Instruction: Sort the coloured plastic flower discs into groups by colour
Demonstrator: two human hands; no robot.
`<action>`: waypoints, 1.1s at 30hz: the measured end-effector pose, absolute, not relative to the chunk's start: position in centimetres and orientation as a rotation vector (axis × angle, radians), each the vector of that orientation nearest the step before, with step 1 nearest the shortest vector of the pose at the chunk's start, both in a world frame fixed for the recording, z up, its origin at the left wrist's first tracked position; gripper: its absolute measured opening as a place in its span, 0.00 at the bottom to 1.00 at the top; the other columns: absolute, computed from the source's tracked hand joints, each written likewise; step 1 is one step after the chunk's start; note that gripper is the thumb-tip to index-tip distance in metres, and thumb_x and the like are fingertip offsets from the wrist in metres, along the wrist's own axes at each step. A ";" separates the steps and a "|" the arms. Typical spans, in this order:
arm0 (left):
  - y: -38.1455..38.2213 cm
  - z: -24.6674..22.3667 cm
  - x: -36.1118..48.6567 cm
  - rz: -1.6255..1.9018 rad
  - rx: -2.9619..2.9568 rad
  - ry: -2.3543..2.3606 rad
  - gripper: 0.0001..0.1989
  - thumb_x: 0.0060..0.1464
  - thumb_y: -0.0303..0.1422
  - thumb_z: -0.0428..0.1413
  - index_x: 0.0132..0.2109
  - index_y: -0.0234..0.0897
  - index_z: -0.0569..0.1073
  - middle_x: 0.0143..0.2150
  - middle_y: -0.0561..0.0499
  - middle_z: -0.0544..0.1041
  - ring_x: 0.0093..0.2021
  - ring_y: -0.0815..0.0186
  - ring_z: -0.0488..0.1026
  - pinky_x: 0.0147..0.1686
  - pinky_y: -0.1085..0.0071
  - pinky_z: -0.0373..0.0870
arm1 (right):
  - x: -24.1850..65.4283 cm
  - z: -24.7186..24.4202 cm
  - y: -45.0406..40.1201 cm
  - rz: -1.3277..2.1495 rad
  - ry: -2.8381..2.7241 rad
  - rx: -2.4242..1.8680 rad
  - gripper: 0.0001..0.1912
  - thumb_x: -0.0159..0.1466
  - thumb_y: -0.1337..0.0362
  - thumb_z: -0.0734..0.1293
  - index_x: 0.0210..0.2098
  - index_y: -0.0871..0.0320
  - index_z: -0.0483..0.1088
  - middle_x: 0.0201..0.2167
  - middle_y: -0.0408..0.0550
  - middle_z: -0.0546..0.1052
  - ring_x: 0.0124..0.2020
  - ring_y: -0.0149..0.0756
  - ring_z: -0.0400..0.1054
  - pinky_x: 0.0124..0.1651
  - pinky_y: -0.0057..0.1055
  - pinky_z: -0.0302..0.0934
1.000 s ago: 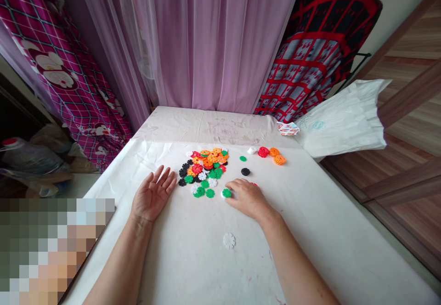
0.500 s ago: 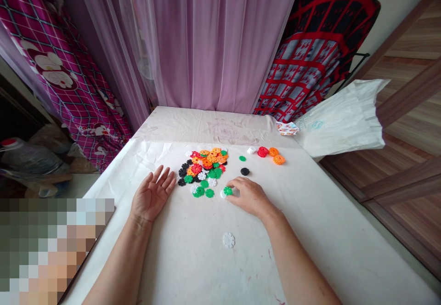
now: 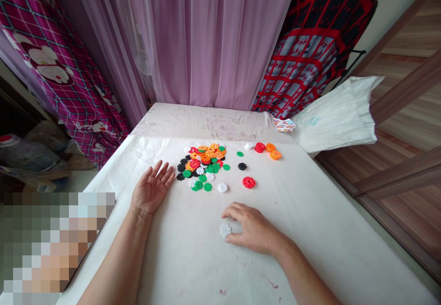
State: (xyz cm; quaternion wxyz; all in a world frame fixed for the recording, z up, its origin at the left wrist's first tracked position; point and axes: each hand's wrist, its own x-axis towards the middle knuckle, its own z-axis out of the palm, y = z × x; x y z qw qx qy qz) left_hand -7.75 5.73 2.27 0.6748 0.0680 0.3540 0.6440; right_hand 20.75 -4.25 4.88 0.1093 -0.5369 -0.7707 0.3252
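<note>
My right hand (image 3: 253,228) is low over the table, its fingers curved and apart around a white notched plastic disc (image 3: 225,230). The thumb tip reaches the disc's lower edge, while the index fingertip is a little clear of its upper edge. Palm up, my left hand (image 3: 153,188) rests with loosely spread fingers and nothing in it, just left of a mixed pile of notched discs (image 3: 206,158). These are orange, red, green, black and white. A white disc stack (image 3: 223,187) and a red disc stack (image 3: 248,182) lie between the pile and my right hand.
Farther right are a black disc stack (image 3: 242,166), a green disc (image 3: 240,154) and small white, red and orange stacks (image 3: 260,147). A white bag (image 3: 337,119) lies over the table's right edge beside a patterned packet (image 3: 284,125). Purple curtains (image 3: 220,38) hang behind the white-covered table (image 3: 186,259).
My right hand has let go of a green disc, now lying at the pile's right edge, and come nearer to the single white disc. The red stack has come into view. My left hand stays put.
</note>
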 end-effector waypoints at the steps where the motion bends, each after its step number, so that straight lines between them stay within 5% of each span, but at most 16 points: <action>1: 5.7 2.2 -7.7 1.446 0.156 0.794 0.18 0.59 0.33 0.51 0.54 0.34 0.73 0.57 0.38 0.72 0.57 0.52 0.71 0.48 0.59 0.77 | 20.8 4.4 -4.7 0.930 -2.272 -1.558 0.18 0.52 0.67 0.71 0.43 0.51 0.72 0.44 0.42 0.75 0.45 0.35 0.69 0.49 0.29 0.61; 5: 5.8 2.1 -7.8 1.444 0.145 0.776 0.18 0.59 0.34 0.51 0.54 0.35 0.73 0.56 0.38 0.73 0.57 0.53 0.71 0.49 0.58 0.76 | 20.8 2.7 -5.2 0.797 -2.247 -1.539 0.16 0.54 0.68 0.70 0.42 0.52 0.72 0.45 0.44 0.73 0.46 0.34 0.68 0.52 0.31 0.61; 10: 5.8 1.9 -7.9 1.442 0.166 0.759 0.18 0.59 0.33 0.51 0.54 0.36 0.73 0.55 0.39 0.73 0.55 0.55 0.72 0.49 0.59 0.76 | 20.2 2.2 -5.2 0.638 -2.238 -1.648 0.07 0.56 0.68 0.69 0.35 0.54 0.70 0.39 0.44 0.73 0.42 0.34 0.68 0.47 0.31 0.62; 17: 5.8 1.7 -8.0 1.448 0.166 0.757 0.16 0.59 0.33 0.50 0.52 0.35 0.74 0.55 0.39 0.73 0.55 0.54 0.72 0.46 0.59 0.78 | 20.1 0.4 -4.2 0.286 -2.294 -1.595 0.08 0.57 0.70 0.66 0.36 0.55 0.70 0.36 0.45 0.74 0.36 0.35 0.69 0.40 0.30 0.62; 33: 5.8 2.0 -8.0 1.433 0.151 0.763 0.17 0.59 0.33 0.51 0.53 0.34 0.73 0.56 0.38 0.72 0.56 0.54 0.71 0.48 0.60 0.76 | 20.1 1.3 3.4 0.253 -2.152 -1.698 0.07 0.57 0.66 0.67 0.37 0.55 0.73 0.40 0.47 0.74 0.40 0.36 0.69 0.43 0.31 0.61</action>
